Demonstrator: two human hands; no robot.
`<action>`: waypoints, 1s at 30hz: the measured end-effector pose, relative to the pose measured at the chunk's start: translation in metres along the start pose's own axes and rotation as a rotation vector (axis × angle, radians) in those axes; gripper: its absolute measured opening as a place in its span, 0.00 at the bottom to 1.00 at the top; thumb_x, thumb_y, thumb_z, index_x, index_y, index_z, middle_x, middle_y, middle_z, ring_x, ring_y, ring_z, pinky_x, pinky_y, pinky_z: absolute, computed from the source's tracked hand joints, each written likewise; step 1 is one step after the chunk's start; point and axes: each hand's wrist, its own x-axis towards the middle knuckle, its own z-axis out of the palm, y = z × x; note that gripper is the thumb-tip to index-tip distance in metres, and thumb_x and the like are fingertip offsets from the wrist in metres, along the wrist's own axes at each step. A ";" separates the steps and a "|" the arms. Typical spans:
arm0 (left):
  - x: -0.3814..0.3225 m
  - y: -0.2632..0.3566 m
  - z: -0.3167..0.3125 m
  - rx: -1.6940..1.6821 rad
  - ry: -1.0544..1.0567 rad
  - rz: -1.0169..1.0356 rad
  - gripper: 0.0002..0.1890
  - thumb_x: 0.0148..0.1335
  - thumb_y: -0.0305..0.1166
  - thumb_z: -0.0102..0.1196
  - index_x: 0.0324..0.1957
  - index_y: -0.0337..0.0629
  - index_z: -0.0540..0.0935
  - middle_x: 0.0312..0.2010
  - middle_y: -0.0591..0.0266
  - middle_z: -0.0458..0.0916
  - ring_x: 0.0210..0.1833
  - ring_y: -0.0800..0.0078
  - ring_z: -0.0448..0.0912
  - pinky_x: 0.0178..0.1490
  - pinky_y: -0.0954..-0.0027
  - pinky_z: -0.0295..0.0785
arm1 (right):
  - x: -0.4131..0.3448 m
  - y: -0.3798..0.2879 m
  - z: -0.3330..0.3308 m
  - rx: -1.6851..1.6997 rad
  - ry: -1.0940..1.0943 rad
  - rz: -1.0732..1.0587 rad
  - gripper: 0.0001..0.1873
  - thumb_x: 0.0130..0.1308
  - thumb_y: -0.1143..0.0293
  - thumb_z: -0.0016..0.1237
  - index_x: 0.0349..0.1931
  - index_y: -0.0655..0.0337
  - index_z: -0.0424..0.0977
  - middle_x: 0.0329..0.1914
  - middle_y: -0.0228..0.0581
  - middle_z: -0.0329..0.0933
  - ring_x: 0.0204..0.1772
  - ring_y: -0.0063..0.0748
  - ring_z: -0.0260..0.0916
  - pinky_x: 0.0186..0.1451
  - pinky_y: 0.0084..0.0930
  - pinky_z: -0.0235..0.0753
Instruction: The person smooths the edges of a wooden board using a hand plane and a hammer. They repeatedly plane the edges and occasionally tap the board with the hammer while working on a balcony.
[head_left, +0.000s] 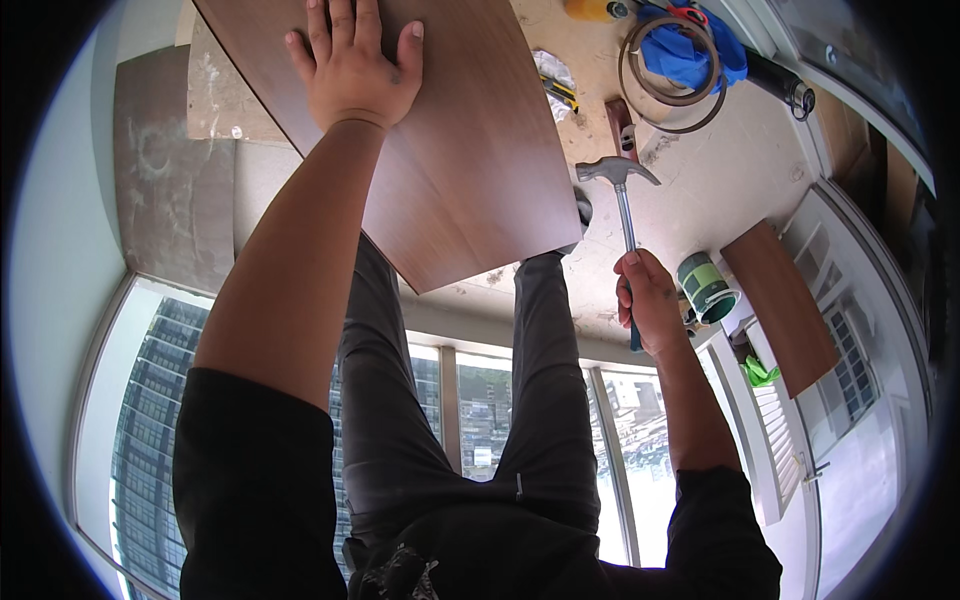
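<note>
A brown wood-grain panel (465, 172) stretches in front of me, its near corner by my legs. My left hand (364, 71) lies flat on its face with the fingers spread, gripping nothing. Off to the right of the panel, my right hand (649, 300) is wrapped around the handle of a claw hammer (621, 187). The hammer's metal head points away from me, apart from the panel. Just beyond the head, a small reddish-brown hand plane (621, 124) rests on the floor. The panel's far end runs out of the picture.
Coiled brown edge banding (637, 75) lies over blue cloth (679, 56) near a black bottle (772, 82). A yellow-black utility knife (559, 91) is beside the panel. At right are a green bucket (705, 285) and a brown board (780, 307). Another brown sheet (172, 165) lies left.
</note>
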 end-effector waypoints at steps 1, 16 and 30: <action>0.000 0.000 -0.001 -0.001 -0.002 0.007 0.39 0.70 0.52 0.48 0.78 0.43 0.60 0.81 0.51 0.53 0.84 0.50 0.48 0.83 0.42 0.36 | 0.003 0.001 -0.002 -0.002 -0.015 0.006 0.18 0.81 0.53 0.41 0.39 0.58 0.72 0.19 0.25 0.64 0.15 0.17 0.61 0.17 0.20 0.63; -0.001 -0.013 0.022 -0.027 0.074 0.071 0.39 0.74 0.60 0.43 0.80 0.53 0.58 0.82 0.58 0.53 0.85 0.55 0.46 0.83 0.44 0.36 | 0.310 0.086 -0.105 0.463 0.593 0.042 0.09 0.67 0.68 0.55 0.33 0.60 0.69 0.23 0.35 0.70 0.19 0.31 0.70 0.22 0.29 0.69; -0.004 -0.021 0.008 0.031 0.078 0.091 0.37 0.76 0.57 0.41 0.79 0.46 0.60 0.81 0.51 0.55 0.84 0.50 0.48 0.83 0.45 0.38 | 0.443 0.161 -0.123 -0.500 1.109 -0.063 0.30 0.67 0.52 0.53 0.63 0.62 0.71 0.63 0.56 0.72 0.68 0.59 0.68 0.69 0.48 0.72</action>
